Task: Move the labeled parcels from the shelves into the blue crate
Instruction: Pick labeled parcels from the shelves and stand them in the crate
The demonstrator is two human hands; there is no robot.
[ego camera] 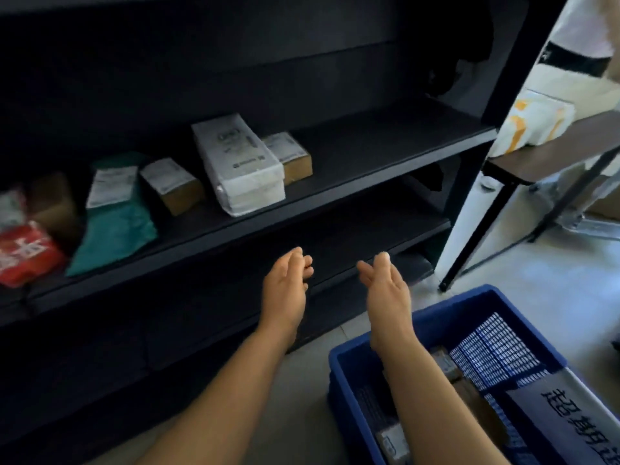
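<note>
Head view, one frame, some motion blur.

Both bare forearms reach forward toward the black shelving unit (335, 196). Left hand (285, 283): empty, fingers loosely bent and close together, palm facing inward. Right hand (385, 286): empty, fingers fairly straight and together, palm turned toward the left hand. The hands are apart from each other and touch nothing; both sit below the front edge of the middle shelf.

On the middle shelf, left to right:
- red plastic parcel (25, 255) with white characters, too blurred to read
- brown carton (53, 203) behind it
- teal mailer bag (115, 219) with a white shipping label, text unreadable
- small cardboard box (174, 184) with a label on top
- tall white wrapped parcel (240, 162), printed label on top, writing too small to read
- second labelled cardboard box (290, 156), just beside and partly behind the white parcel

Blue crate (436, 317) stands on the floor at lower right, under the right forearm. Inside it: a blue-and-white patterned parcel (493, 350), a dark bag (577, 417) with large black Chinese characters (partly cut off, not reliably readable), and other labelled packages, partly hidden.

Far right: a dark-topped table (553, 159) carrying a white and yellow bag (533, 124).
</note>
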